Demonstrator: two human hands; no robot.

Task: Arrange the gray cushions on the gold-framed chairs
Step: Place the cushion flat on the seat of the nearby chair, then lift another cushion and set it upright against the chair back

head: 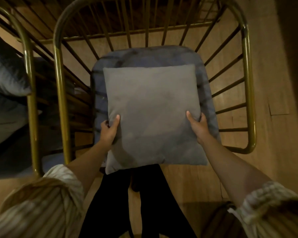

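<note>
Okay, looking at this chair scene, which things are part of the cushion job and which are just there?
Part of the job:
gray cushion, gripped by the left hand and right hand
gold chair below it, with its blue seat pad
neighbouring gold chair holding a bluish pillow

Just there:
wooden floor

Striped cream sleeves (pixel 46 200) rolled above forearms; black trousers (pixel 150 203); bare hands (pixel 110 129).

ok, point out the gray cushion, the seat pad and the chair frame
gray cushion (pixel 151 114), head view, middle of its top face
seat pad (pixel 144 55), head view, far edge
chair frame (pixel 247 86), head view, right gold rail
</note>
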